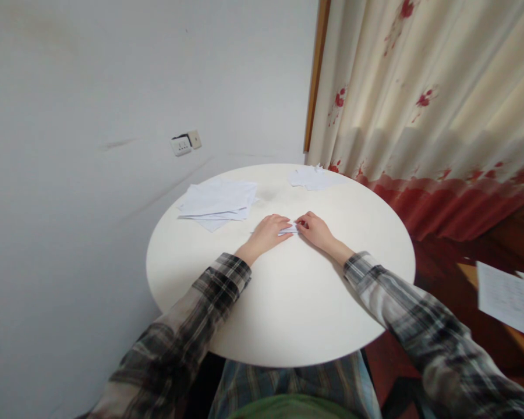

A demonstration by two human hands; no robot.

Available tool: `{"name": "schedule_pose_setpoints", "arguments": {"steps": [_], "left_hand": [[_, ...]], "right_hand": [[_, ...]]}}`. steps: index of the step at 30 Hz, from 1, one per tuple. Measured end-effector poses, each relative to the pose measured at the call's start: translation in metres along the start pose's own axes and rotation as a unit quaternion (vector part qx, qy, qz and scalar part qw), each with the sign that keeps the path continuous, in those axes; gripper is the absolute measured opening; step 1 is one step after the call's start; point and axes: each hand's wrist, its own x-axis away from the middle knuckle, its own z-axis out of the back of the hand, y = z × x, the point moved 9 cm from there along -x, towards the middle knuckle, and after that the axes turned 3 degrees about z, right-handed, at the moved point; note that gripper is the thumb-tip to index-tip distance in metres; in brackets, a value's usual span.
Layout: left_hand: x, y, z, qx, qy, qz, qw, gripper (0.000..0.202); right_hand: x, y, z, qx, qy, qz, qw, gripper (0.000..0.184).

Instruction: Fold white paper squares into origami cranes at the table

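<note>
A small folded piece of white paper [290, 228] lies near the middle of the round white table [288, 302]. From the left, my left hand [269, 234] covers part of it, its fingers bent over the paper and pressing it to the tabletop. My right hand [314, 228] pinches the paper's right end between thumb and fingers. Both hands are closed on the same piece and sit close together. Much of the paper is hidden under the fingers, so its full shape cannot be made out.
A stack of white paper sheets [220, 198] lies at the table's back left. More white paper pieces [311, 177] lie at the back right. A wall with a socket [181, 145] borders the left, a flowered curtain [384, 93] the right. Written sheets [509, 294] lie at far right.
</note>
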Motion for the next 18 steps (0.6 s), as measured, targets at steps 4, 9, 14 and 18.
{"name": "schedule_pose_setpoints", "arguments": {"steps": [4,9,14,18], "left_hand": [[-0.001,0.011,0.003,-0.046,-0.018,-0.042,0.998,0.025],[-0.003,0.013,-0.003,-0.059,-0.048,-0.026,0.997,0.024],[-0.002,0.005,-0.007,-0.048,-0.054,0.014,0.997,0.03],[-0.001,-0.002,-0.005,-0.048,-0.051,0.044,0.997,0.031]], "right_hand": [[0.0,0.001,0.0,0.001,-0.004,-0.007,1.0,0.021],[0.0,0.0,0.001,0.006,-0.003,-0.009,1.0,0.022],[-0.001,-0.002,0.003,0.014,0.004,-0.001,1.0,0.028],[-0.001,-0.006,0.005,-0.004,0.007,0.012,1.0,0.037]]}}
